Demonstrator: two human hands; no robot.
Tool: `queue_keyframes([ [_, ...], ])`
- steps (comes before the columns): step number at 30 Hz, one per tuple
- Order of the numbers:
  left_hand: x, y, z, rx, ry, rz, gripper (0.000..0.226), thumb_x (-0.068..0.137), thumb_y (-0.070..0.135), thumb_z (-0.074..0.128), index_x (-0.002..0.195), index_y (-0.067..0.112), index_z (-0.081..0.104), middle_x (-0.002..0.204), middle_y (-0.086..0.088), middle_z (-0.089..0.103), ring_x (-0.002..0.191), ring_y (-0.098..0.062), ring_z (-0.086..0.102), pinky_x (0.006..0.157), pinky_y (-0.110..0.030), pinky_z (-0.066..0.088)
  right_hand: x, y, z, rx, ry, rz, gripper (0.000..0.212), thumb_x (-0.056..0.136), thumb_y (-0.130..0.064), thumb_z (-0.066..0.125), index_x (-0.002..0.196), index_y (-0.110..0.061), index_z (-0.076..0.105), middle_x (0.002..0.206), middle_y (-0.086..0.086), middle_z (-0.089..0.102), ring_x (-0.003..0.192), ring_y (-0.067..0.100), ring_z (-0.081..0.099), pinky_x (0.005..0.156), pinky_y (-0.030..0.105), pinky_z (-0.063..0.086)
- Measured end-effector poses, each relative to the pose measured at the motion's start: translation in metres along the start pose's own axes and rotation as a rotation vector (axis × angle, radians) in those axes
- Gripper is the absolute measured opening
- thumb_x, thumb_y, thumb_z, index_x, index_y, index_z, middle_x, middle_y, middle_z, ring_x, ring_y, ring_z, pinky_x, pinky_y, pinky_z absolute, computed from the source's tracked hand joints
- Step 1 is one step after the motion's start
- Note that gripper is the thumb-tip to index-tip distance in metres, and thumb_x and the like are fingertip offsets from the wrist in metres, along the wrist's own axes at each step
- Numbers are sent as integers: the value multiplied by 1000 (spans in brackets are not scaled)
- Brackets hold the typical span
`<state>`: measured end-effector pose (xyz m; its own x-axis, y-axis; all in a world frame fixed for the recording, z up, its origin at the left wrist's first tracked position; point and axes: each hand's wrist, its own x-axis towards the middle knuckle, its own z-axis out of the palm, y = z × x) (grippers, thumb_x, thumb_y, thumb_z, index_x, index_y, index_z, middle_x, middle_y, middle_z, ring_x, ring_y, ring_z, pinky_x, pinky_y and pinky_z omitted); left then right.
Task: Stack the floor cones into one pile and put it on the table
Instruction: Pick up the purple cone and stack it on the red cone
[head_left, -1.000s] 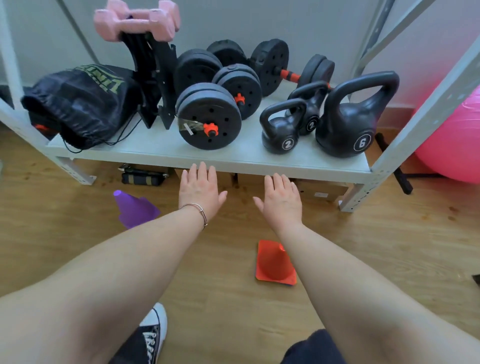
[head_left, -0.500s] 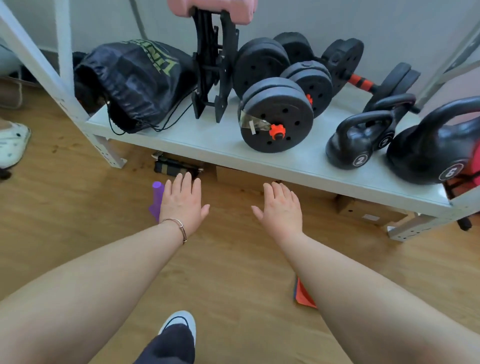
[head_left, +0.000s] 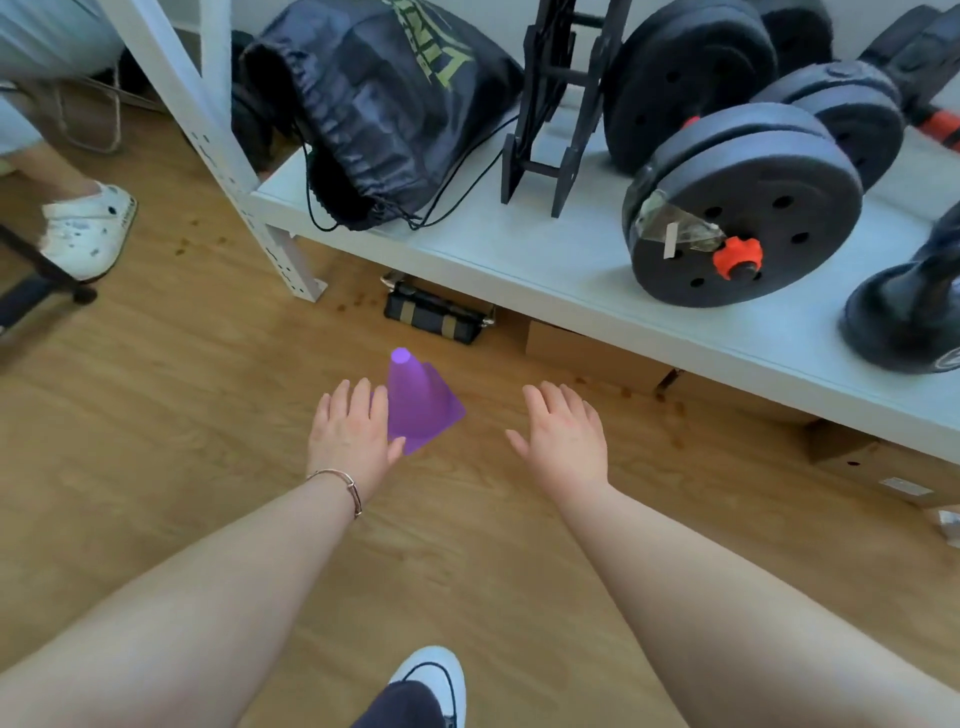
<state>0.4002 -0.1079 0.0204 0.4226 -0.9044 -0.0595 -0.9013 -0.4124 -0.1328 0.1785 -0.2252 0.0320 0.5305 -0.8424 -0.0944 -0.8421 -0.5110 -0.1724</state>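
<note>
A purple cone stands upright on the wooden floor just in front of the low shelf. My left hand hovers flat and open at the cone's left side, its fingers overlapping the cone's base edge. My right hand is open too, palm down, a short way to the cone's right and apart from it. Neither hand holds anything. The orange cone is out of view.
A low white shelf carries a black bag, a black stand, weight plates and a kettlebell. A black case and cardboard boxes lie beneath it. Another person's white shoe is at left; my shoe is below.
My view has swung left and closer: the purple cone now sits between my hands and the orange cone has left the frame. Both hands stay open.
</note>
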Motion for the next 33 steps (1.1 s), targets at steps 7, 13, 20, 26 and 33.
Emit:
queue_keyframes([
  [7,39,-33,38,7,-84,-15,78,76,49,68,138,10,42,140,-16,47,135,-35,40,110,-52,32,59,-48,30,-6,-50,-68,54,90,-48,55,135,-21,43,128,4,55,118,30,50,94,42,42],
  [13,74,-39,60,-57,-159,2,73,80,46,63,140,13,37,130,-10,51,125,-29,48,107,-47,36,96,-72,57,-37,-211,-225,57,88,-47,60,136,-23,41,133,5,56,125,30,47,100,43,39],
  [20,90,-33,78,-198,-267,-47,68,85,46,59,142,19,31,130,-7,56,117,-29,56,95,-39,41,123,-74,72,65,-419,-213,70,91,-36,61,151,-25,26,150,5,43,131,33,44,105,45,38],
  [26,96,-30,82,-535,-398,-117,62,81,37,69,131,15,39,117,-12,65,103,-35,62,75,-35,43,137,-75,73,249,-477,-198,56,95,-26,52,147,-24,32,137,3,56,117,31,58,88,36,50],
  [33,82,-21,73,-770,-418,-139,68,73,29,79,131,18,45,122,-5,65,113,-24,61,92,-34,48,119,-59,63,298,-445,-171,46,94,-30,57,138,-25,46,123,10,65,107,32,62,83,38,52],
])
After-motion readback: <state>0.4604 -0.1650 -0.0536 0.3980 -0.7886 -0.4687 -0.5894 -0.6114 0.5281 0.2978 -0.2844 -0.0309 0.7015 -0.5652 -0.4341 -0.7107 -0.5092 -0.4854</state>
